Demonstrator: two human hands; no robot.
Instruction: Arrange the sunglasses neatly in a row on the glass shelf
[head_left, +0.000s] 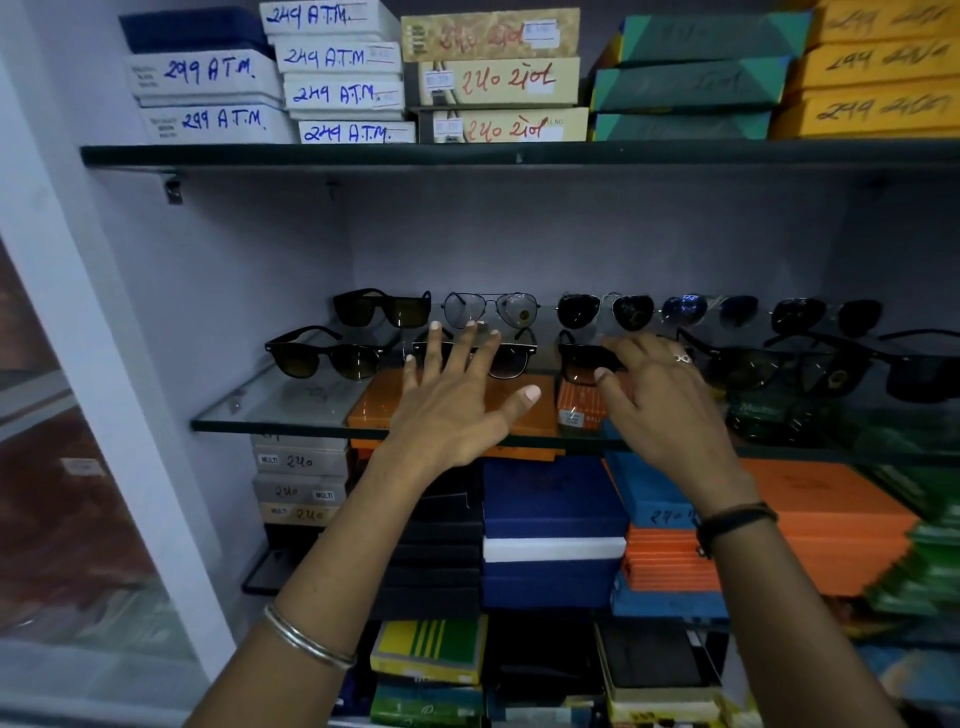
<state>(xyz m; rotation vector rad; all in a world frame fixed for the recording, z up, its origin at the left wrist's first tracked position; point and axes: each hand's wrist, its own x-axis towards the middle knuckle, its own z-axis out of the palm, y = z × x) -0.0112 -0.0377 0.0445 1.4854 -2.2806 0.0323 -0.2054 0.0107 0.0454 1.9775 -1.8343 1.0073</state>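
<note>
Several pairs of sunglasses stand in two rows on the glass shelf (270, 410). The back row holds a black square pair (384, 307), a clear aviator pair (491, 309), a dark aviator pair (605, 310) and more to the right. At the front left sits a black brown-lensed pair (324, 356). My left hand (457, 395) hovers with fingers spread over a front-row pair (511, 358), holding nothing. My right hand (665, 384) has its fingers curled on a black front pair (582, 361), whose right half the hand hides.
Labelled boxes fill the upper shelf (519, 153). Orange, blue, black and green boxes (550, 519) are stacked below the glass shelf. More black sunglasses (779, 366) sit at the front right. A white cabinet frame (78, 364) stands at the left.
</note>
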